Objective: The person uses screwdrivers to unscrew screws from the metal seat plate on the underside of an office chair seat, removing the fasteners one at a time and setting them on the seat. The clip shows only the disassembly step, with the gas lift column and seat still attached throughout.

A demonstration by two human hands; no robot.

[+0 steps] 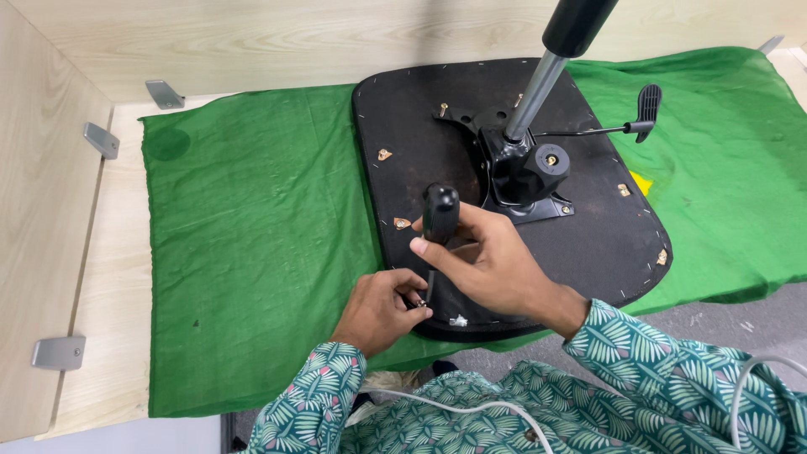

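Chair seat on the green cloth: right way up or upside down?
Upside down: the chair seat shows its black underside, with the metal mechanism and gas cylinder pointing up.

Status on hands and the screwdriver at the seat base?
Right hand gripping black screwdriver upright. Left hand pinching its tip at the near edge of the upturned seat base. Gas-lift column and lever behind, apart from hands.

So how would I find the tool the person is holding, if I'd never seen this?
Find the green cloth on the wooden table, then the black seat bottom lying on it. At the seat's near edge, the right hand grips a screwdriver upright, with the left hand at its tip. Its fat black handle stands apart from the long silver post and the thin lever farther back.
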